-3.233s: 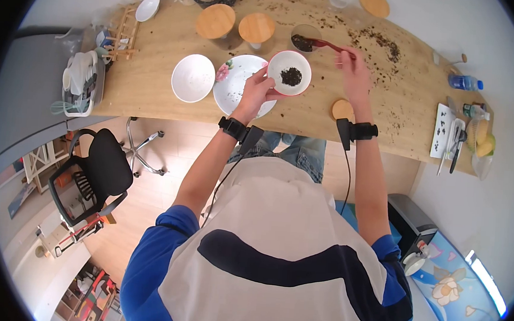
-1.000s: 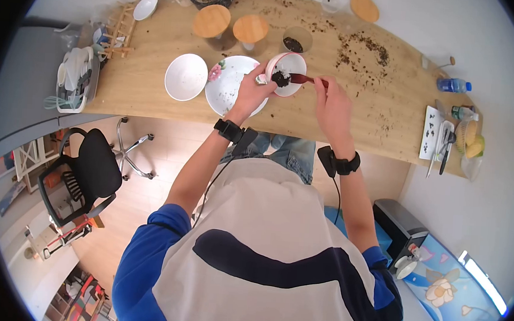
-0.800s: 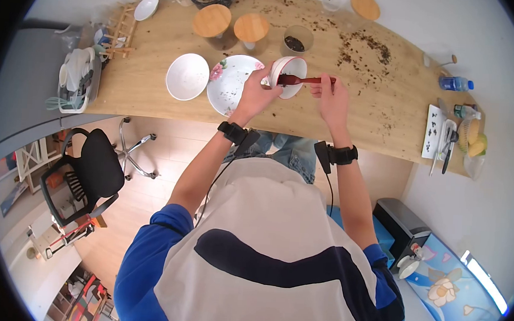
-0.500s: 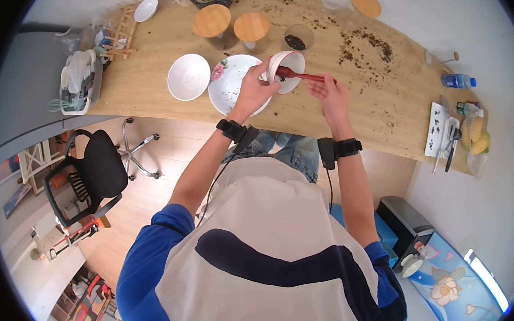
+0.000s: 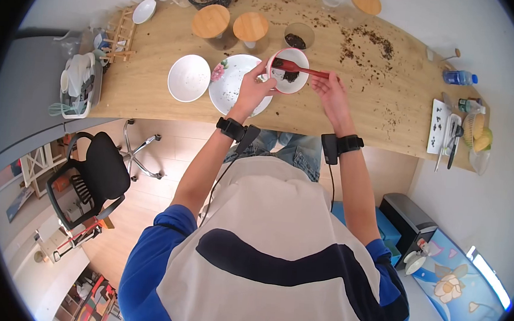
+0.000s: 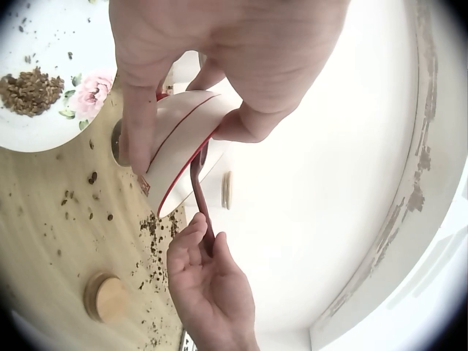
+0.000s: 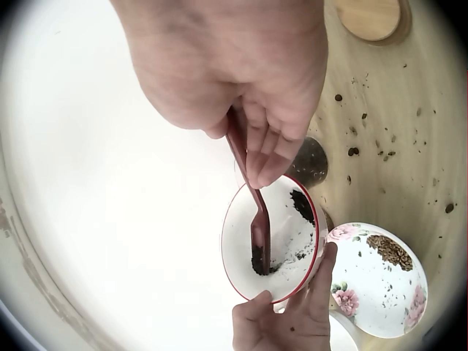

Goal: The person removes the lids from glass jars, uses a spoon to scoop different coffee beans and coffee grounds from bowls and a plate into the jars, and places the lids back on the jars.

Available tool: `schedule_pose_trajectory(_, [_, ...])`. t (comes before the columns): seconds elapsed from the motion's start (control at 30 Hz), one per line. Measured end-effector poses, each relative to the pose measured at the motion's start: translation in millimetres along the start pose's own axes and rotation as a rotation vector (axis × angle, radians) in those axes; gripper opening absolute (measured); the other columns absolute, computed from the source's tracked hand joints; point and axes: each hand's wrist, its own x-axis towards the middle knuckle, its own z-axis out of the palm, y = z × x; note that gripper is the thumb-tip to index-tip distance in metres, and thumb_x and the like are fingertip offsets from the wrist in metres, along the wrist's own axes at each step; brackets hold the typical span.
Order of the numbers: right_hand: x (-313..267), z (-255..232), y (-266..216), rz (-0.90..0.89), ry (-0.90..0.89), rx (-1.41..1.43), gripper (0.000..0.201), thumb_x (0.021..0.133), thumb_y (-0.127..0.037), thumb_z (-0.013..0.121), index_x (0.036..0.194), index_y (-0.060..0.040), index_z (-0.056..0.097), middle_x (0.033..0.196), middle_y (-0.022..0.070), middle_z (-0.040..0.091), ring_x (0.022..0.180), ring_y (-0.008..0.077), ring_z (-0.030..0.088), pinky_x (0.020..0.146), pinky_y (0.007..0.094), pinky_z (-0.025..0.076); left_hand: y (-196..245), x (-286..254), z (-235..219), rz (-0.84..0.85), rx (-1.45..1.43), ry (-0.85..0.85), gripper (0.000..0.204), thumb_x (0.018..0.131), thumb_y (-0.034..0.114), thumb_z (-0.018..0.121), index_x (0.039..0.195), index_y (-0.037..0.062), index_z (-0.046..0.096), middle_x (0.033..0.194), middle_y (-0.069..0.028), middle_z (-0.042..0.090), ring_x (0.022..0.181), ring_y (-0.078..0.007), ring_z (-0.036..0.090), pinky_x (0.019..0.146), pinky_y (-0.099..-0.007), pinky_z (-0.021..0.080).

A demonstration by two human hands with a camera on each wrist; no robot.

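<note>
My left hand grips a white bowl with a red rim, the thumb at its edge. Dark crumbly bits lie inside along the wall. A dark red scoop is pinched by its handle in my right hand. Its head is inside the bowl, with more dark bits at its tip in the right wrist view. Under and left of the bowl stands a flowered white plate, partly hidden by my left hand. Brown grains are heaped on it. Behind the bowl is a clear container of dark bits.
An empty white bowl sits left of the plate. Two jars with wooden lids stand behind. Dark crumbs are scattered across the back right. A cutting board and a blue-capped bottle are at the right end.
The scoop has gone from the clear container into the bowl in my left hand. That bowl was tipped to the side, and now faces up more.
</note>
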Motion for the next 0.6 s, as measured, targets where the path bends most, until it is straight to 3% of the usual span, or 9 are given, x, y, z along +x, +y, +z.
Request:
schedule_pose_trajectory(0.2, [1,-10,-5,-0.032,-0.002,0.008,0.029,0.095,-0.027,0.043,0.102,0.0,0.051,0.093,0.0155,0.062,0.084,0.0221,0.06,0.077,0.0336,0.049,13,-4,-1,-0.086,-0.213,-0.033,0.049,0.083,-0.002,0.042,0.131,-0.0047,0.033,0.113,-0.0159,0.052,0.099,-0.0263,0.059,0.081,-0.0373,0.054])
schedule_pose_trajectory(0.3, [0,-11,-8,-0.032,0.008,-0.013,0.031,0.095,-0.028,0.043,0.103,0.0006,0.051,0.093,0.0158,0.062,0.083,0.0224,0.06,0.078,0.0338,0.049,13,-3,-1,-0.092,-0.257,-0.005,0.051,0.08,-0.003,0.042,0.13,-0.0029,0.036,0.105,-0.0139,0.056,0.095,-0.0228,0.061,0.079,-0.0348,0.055])
schedule_pose_trajectory(0.6, [13,-20,-24,-0.067,0.032,0.073,0.032,0.093,-0.029,0.046,0.103,0.0008,0.051,0.091,0.0157,0.062,0.085,0.0222,0.06,0.079,0.0332,0.048,5,-1,-8,-0.148,-0.308,0.008,0.052,0.082,-0.002,0.042,0.132,-0.0039,0.031,0.105,-0.0153,0.056,0.093,-0.0237,0.061,0.078,-0.0345,0.055])
